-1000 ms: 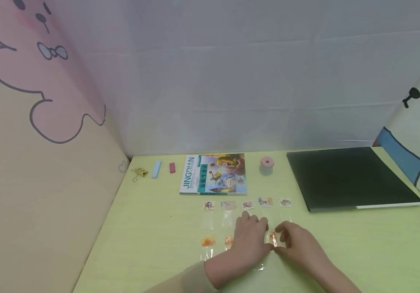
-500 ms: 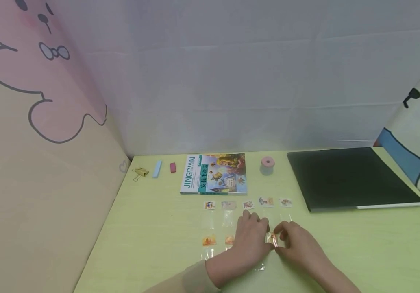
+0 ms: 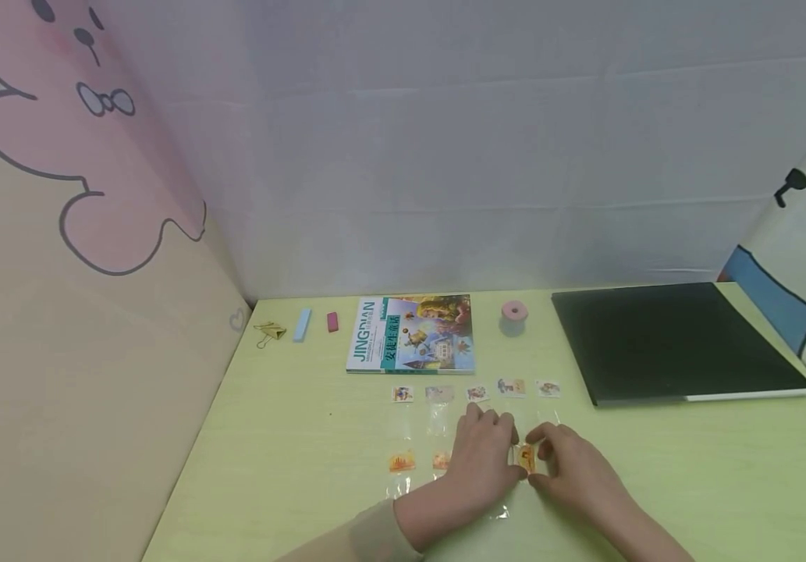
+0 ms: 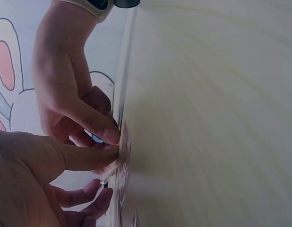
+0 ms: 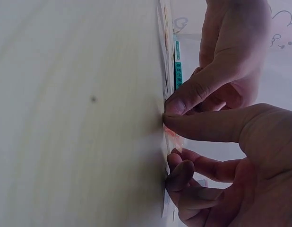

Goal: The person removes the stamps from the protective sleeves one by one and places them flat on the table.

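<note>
Between my two hands on the table lies a small clear plastic sleeve with an orange printed piece [image 3: 526, 459], like a stamp or tiny card. My left hand [image 3: 483, 450] pinches its left side, thumb at the near corner and forefinger at the far one. The right side is held the same way by the thumb and forefinger of my right hand [image 3: 574, 470]. Clear film with orange print [image 5: 173, 138] shows between the fingers in the right wrist view. In the left wrist view, both thumbs meet close above the tabletop. My left forearm hides part of the near row.
Two more orange pieces [image 3: 402, 461] in clear sleeves lie left of my hands. Behind runs a row of several small picture pieces [image 3: 477, 393]. Farther back are a book [image 3: 413, 334], pink-topped roll [image 3: 514, 318], black panel [image 3: 679, 342], pink eraser [image 3: 332, 321], blue stick [image 3: 302, 325] and gold binder clip [image 3: 271, 332].
Glare has left the sleeve between my hands, and its orange print now shows clearly. Both hands stay almost in place.
</note>
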Demonstrator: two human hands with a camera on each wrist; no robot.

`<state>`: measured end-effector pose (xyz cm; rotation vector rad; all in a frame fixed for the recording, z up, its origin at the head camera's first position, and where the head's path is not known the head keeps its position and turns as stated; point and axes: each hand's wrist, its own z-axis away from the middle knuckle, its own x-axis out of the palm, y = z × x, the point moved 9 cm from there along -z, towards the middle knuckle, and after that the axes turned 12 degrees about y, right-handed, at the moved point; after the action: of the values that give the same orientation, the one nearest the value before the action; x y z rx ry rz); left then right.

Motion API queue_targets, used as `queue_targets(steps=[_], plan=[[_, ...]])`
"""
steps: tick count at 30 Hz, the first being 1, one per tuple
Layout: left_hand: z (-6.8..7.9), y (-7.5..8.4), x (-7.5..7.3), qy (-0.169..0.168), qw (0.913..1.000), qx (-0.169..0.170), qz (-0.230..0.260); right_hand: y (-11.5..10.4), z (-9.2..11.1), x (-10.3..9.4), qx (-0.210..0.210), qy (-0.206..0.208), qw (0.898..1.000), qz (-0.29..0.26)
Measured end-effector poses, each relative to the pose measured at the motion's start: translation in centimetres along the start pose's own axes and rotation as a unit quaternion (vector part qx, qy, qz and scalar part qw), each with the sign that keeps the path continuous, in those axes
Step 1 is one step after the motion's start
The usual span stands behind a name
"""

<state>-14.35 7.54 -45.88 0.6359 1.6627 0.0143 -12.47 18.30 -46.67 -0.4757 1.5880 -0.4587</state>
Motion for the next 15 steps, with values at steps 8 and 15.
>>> queue_targets(steps=[8, 15], plan=[[-0.2, -0.9, 0.2, 0.014, 0.9948, -0.038, 0.094, -0.1, 0.0, -0.6, 0.005, 0.011, 0.999, -0.045], [-0.7, -2.1, 0.4, 0.013, 0.9747, -0.072, 0.211, 0.2, -0.1, -1.1, 0.009, 0.007, 0.99, -0.142]])
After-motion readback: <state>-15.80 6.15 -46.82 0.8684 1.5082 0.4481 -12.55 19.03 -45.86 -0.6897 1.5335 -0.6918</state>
